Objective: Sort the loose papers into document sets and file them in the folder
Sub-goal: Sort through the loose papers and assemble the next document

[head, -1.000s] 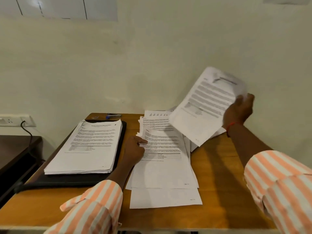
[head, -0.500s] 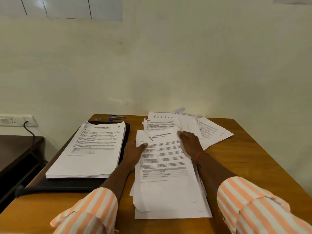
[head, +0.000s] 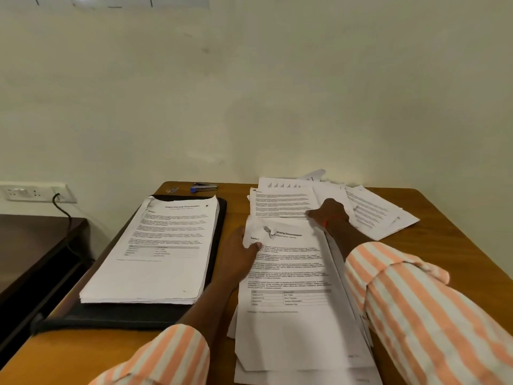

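Observation:
A black folder [head: 219,218] lies open on the left of the wooden table, with a thick stack of printed sheets [head: 155,251] on it. In front of me sits a middle pile of papers [head: 291,287], its top sheet crumpled at the upper left corner. My left hand [head: 238,251] pinches that crumpled corner. Farther back, my right hand [head: 329,212] rests on the loose papers [head: 280,202], its fingers hidden from view. More loose sheets [head: 377,215] fan out to the right.
A blue stapler [head: 204,187] lies at the table's [head: 458,245] back edge, near the wall. A dark side table [head: 33,240] stands to the left, below a wall socket [head: 30,191] with a black cable.
My right hand laid the raised sheet down on the middle pile, then moved back onto the loose papers. My left hand now pinches the top sheet's crumpled corner.

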